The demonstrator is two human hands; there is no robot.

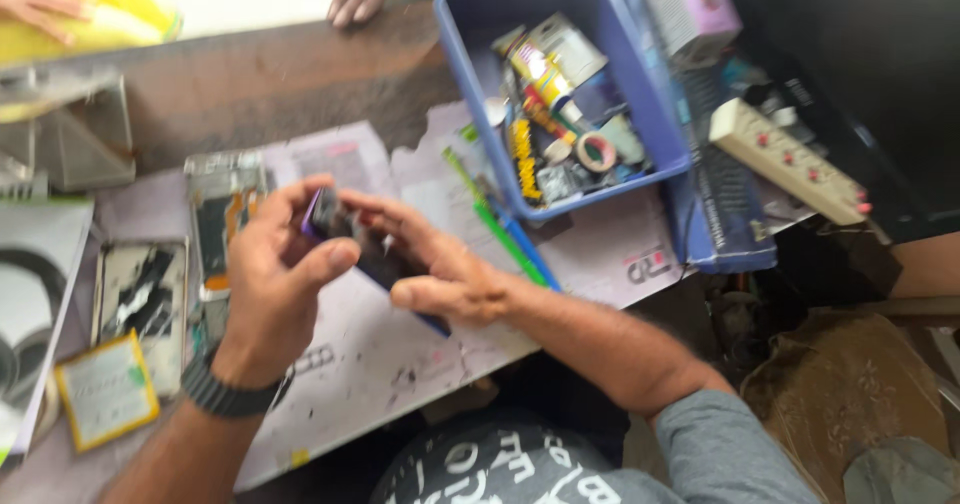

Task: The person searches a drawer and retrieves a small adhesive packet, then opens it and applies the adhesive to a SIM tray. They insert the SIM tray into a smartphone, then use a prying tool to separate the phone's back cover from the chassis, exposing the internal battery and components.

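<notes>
**Both hands on one phone over the bench**

One blue rectangular plastic bin (660, 114) of bits sits upper right, w/ one cream power strip (790, 159) beside it. Left hand (275, 284) & right hand (440, 264) both grasp one dark flat phone (375, 256) above the paper-covered bench (400, 354); long axis runs upper-left to lower-right.

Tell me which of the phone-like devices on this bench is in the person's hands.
The dark phone with a purple edge, held by the left hand and right hand. The opened phone and cracked one lie untouched on the paper.
</notes>
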